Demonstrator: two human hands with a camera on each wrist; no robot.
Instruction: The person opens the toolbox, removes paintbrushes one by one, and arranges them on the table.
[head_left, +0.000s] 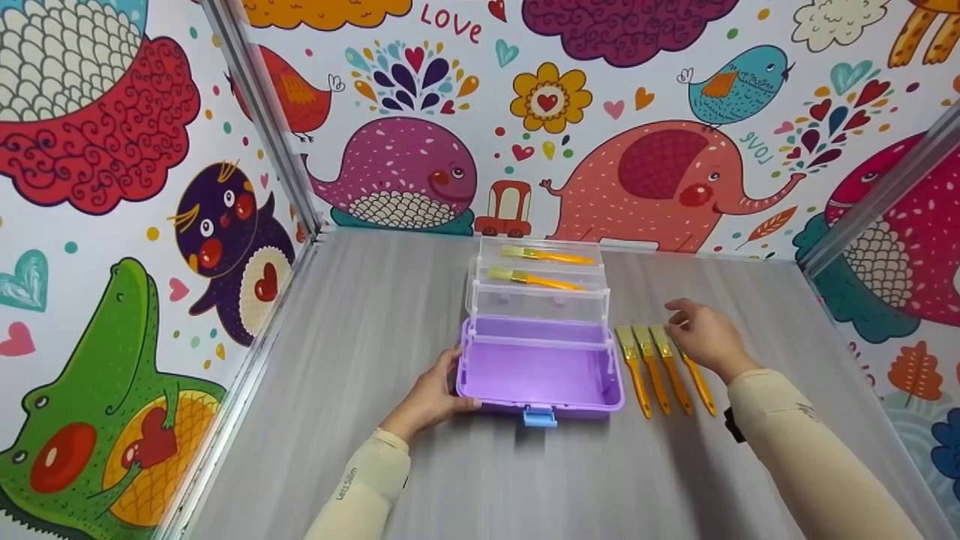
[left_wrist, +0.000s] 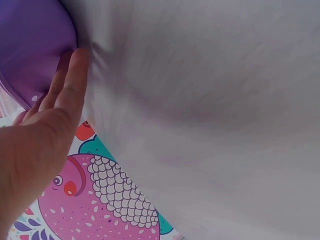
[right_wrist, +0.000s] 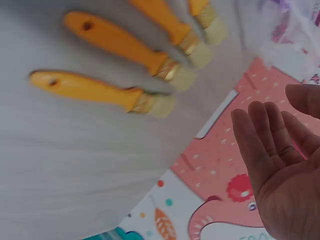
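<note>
A purple plastic box (head_left: 540,367) stands unfolded, its clear trays (head_left: 544,306) raised at the back. My left hand (head_left: 429,394) touches the box's left side, thumb at the front corner; the left wrist view shows straight fingers along the purple wall. One yellow-handled paintbrush (head_left: 566,259) lies in the top tray, and a second paintbrush (head_left: 555,283) lies in the tray below. Several more paintbrushes (head_left: 652,375) lie side by side right of the box, bristles toward the back wall. Above their bristle ends hovers my right hand (head_left: 709,337), fingers relaxed, palm bare in the right wrist view.
A blue latch (head_left: 540,417) hangs at the box's front. The grey table (head_left: 360,300) is bounded by printed walls with cartoon animals (head_left: 405,165) at the back and sides. Metal rails (head_left: 277,142) run along the wall corners.
</note>
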